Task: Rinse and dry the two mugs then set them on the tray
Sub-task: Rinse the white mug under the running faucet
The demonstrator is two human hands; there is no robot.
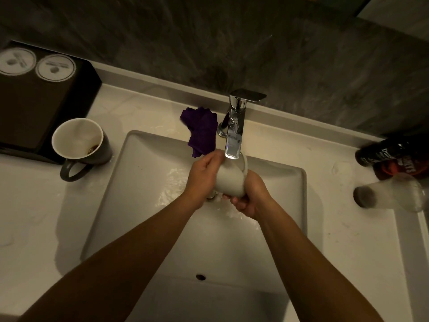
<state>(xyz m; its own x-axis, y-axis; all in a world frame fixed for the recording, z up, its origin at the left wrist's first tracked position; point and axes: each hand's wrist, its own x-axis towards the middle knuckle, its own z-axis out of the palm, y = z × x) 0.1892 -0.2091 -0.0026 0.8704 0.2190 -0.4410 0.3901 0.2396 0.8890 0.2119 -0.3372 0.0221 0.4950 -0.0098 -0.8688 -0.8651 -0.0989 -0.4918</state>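
A white mug [229, 180] is tilted under the chrome tap [234, 133], over the white sink [148, 173]. My left hand [204, 173] grips its left side and rim. My right hand [249, 196] holds its base and right side. Water runs and splashes in the basin around the drain. A grey mug [81, 145] with a white inside and brown dregs stands upright on the counter left of the sink, handle toward me. Behind it sits a black tray [41, 108]. A purple cloth [201, 131] lies crumpled on the sink's back rim, left of the tap.
Two glasses with white paper lids [37, 62] stand at the tray's far end. On the right counter are dark bottles [392, 159] and a clear bottle lying on its side [390, 194]. A dark stone wall rises behind the counter.
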